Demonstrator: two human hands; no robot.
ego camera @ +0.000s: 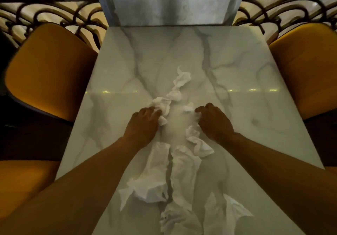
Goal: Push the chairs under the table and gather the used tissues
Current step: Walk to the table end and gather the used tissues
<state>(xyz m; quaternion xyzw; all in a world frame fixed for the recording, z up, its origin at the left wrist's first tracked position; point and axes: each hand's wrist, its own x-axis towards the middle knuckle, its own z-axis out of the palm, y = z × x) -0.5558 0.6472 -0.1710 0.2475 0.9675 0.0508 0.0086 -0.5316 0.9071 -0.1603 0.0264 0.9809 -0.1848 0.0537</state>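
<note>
From the head camera I look down on one white marble table [127, 67] with grey lines in it. I count two yellow chairs, one chair on the left [49, 70] and one chair on the right [306, 67], each with its back just beside a long edge of the table. More yellow shows low on the left, but I cannot tell what it is. The used tissues [182, 165] are white, thin and crumpled. They lie in a messy line down the middle of the table, from a twisted tissue [180, 81] further out to a heap close to me. They overlap, so I cannot count them well. I see two bare hands. My left hand [144, 123] has its fingers curled round a scrunched tissue [162, 105]. My right hand [213, 121] has curled fingers too, and it pinches a small bit of tissue [189, 109] at its fingertips. Behind the table stand a grey marble pillar [169, 3] and a dark curly railing [54, 16].
</note>
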